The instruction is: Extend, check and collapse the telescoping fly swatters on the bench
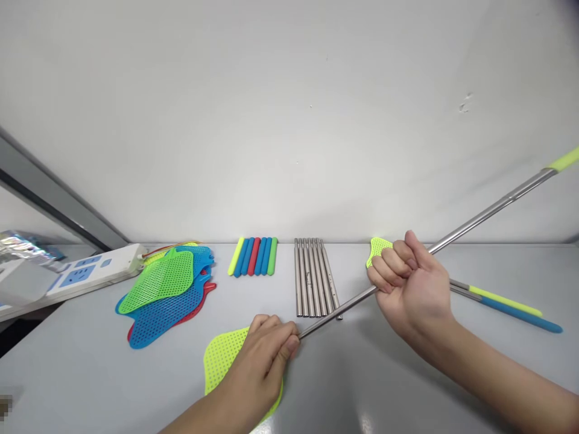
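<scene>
A fly swatter slants up to the right across the view, with a yellow-green perforated head point(221, 357), a silver telescopic rod point(486, 214) and a yellow-green grip point(565, 160) cut off by the right edge. My left hand point(266, 355) is closed where the head joins the rod and hides that joint. Higher up, my right hand point(411, 280) has its fingers wrapped round the middle of the rod, palm toward me. Behind the right hand lie other swatters, with a yellow-green head point(377, 250), a yellow grip point(505, 300) and a blue grip point(520, 314) showing.
Several metal rods point(312, 277) lie side by side near the wall. Left of them is a row of coloured grips point(253, 256). Green, blue and red swatter heads point(165, 298) are piled further left, beside a white power strip point(97, 268). A white wall point(289, 120) closes off the back.
</scene>
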A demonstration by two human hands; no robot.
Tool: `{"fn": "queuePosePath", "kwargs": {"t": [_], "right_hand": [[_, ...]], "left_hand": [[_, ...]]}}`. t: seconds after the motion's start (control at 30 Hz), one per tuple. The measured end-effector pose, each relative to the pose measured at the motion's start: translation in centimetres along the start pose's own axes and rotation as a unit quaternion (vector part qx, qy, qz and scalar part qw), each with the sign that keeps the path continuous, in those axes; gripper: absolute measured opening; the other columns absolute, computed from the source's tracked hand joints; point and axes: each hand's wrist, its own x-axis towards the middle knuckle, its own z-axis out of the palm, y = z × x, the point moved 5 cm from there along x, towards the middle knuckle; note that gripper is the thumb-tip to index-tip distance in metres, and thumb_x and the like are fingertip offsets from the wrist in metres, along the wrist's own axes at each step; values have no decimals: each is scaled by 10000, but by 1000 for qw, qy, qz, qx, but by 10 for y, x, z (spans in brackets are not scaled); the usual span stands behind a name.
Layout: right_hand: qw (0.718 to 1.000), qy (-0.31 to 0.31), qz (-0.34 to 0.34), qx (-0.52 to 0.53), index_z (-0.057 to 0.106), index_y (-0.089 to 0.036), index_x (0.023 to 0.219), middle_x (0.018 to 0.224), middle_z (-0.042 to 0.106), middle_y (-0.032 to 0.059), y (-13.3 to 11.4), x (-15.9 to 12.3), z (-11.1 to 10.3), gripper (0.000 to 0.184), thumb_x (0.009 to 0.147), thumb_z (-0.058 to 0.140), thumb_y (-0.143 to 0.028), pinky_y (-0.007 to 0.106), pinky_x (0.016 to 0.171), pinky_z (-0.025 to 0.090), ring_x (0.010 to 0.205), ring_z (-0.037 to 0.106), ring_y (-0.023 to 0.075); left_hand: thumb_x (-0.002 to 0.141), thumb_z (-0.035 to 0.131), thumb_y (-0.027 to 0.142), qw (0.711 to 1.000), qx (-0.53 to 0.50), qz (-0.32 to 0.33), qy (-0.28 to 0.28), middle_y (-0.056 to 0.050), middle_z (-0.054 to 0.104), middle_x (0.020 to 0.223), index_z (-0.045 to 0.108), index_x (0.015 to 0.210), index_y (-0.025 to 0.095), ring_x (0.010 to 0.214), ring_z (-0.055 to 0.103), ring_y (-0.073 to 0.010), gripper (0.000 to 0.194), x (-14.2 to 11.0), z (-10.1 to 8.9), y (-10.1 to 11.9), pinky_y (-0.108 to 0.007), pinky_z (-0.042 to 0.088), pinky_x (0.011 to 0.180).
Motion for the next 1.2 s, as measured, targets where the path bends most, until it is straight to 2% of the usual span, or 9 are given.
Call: {"fn": "queuePosePath", "kwargs": {"t": [0.13,0.3,0.5,0.83,1.2], "right_hand": [[1000,23,4,5,197,-178,486,457,89,-76,8,0,-8,418,803,451,-274,221,353,85,396,69,77],[1000,7,0,15,207,-179,488,451,92,-78,14,-3,-11,424,808,455,-306,216,348,88,392,72,75],[999,9,29,33,204,-181,501,447,97,-83,28,-6,-15,427,812,456,-331,206,343,96,388,67,73],[998,27,53,34,223,-183,508,437,114,-89,45,-15,-28,435,812,451,-394,198,345,103,390,71,73],[996,26,74,36,222,-187,507,432,158,-89,60,-31,-34,443,803,455,-421,196,349,163,381,114,70]], "left_hand": [[894,205,294,1000,-10,-11,-8,14,393,643,339,647,185,677,378,-150,301,0,6,-4,-312,334,691],[895,203,310,1000,-22,-21,-7,15,404,650,336,647,187,691,376,-152,308,-1,7,-5,-308,332,694],[893,216,307,1000,-11,-24,-12,18,410,649,333,646,189,677,378,-150,297,-1,7,-4,-303,332,687],[877,232,224,1000,29,-5,-8,19,399,622,313,632,186,640,395,-146,260,-1,8,-4,-308,313,660],[855,224,162,998,56,11,-6,14,391,609,295,629,185,626,385,-150,238,-2,7,1,-304,306,632]]}}
